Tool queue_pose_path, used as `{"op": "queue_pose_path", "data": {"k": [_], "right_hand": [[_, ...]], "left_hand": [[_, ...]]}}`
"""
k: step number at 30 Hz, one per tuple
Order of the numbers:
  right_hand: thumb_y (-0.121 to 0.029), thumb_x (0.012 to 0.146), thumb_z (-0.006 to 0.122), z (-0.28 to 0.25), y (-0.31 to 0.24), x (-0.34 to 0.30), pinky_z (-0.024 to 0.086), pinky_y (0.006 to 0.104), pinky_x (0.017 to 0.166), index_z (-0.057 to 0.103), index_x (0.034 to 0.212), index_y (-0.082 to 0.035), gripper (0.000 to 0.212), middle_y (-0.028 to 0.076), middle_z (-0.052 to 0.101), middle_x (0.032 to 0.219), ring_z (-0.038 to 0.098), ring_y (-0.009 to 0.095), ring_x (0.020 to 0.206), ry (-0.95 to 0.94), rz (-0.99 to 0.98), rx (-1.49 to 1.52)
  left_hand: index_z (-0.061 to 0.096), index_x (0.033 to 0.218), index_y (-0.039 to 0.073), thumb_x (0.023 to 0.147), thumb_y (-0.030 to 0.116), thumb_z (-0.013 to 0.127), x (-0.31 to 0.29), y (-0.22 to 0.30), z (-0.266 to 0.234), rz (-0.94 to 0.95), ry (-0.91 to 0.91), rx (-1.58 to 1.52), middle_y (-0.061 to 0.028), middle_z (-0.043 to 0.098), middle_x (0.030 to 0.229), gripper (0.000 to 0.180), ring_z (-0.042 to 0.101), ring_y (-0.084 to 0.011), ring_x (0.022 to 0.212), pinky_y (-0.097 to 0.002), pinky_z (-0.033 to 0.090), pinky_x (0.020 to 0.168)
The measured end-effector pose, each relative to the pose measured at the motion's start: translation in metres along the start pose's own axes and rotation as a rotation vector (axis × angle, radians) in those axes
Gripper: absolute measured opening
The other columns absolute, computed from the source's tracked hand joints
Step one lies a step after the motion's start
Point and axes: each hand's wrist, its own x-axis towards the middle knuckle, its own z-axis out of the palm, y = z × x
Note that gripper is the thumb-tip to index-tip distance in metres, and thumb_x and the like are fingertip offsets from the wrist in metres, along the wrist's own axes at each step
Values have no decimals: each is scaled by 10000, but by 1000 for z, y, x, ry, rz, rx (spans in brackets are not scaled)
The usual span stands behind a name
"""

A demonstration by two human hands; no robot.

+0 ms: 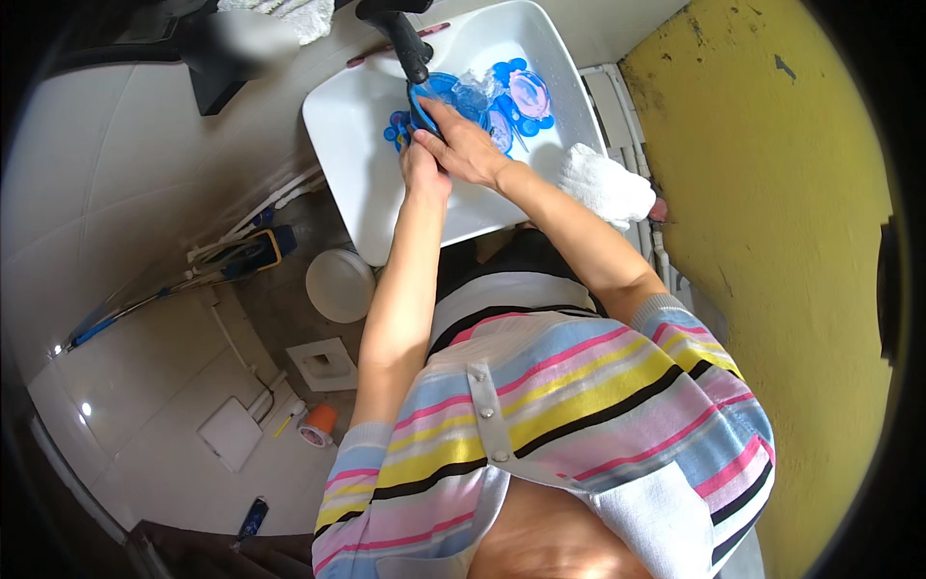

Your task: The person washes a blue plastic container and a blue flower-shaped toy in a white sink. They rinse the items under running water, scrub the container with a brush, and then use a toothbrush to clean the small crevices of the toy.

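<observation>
Inside the white sink (352,183), both my hands are together just below the black tap (405,48). My left hand (422,172) is closed round a blue plastic piece (418,108) with a curved rim, its lower part hidden by my fingers. My right hand (463,145) lies over the same piece from the right, thumb and fingers against it. Small blue knobs (394,132) stick out left of my left hand. Close by on the right lie a blue flower-shaped piece with a round pink-and-white top (530,95) and a smaller round patterned piece (500,131).
Clear, crumpled-looking material or splashing water (475,94) is beside my right fingers. A dark red stick (397,44) rests on the sink's back rim. A white towel (603,185) hangs at its right edge. Below stand a white bucket (340,286) and an orange tub (317,423).
</observation>
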Motion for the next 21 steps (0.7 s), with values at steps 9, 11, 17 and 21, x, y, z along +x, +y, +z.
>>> {"op": "queue_pose_path", "data": {"k": [9,11,17,21], "right_hand": [[-398,971,472,14,5,12,345,416,1047,344,1373,37,606,208,463,1347,440,285,1244,120,567,1156],[-399,975,473,7,-14,9,379,417,1020,397,1325,5,540,166,502,1281,485,255,1181,70,561,1187],[-279,920,611,7,-12,9,490,406,898,483,1222,13,439,160,577,1160,559,235,1063,19,497,1312],[-323,915,613,5,-1,1,494,394,915,456,1280,6,516,167,547,1236,559,247,1099,31,526,1294]], "left_hand": [[427,1389,57,945,75,466,-37,21,-6,957,79,1246,-131,406,1449,446,356,-343,1345,-415,271,1106],[430,1398,93,905,66,497,-48,20,-5,951,14,1397,-92,380,1471,499,301,-337,1375,-500,191,1117],[437,1397,118,826,126,602,-64,34,-27,1048,-283,1749,-41,354,1489,594,247,-324,1402,-574,103,1122],[448,1370,71,778,263,709,-80,58,-28,1086,-232,1313,-183,352,1461,675,275,-356,1377,-548,181,1110]]}}
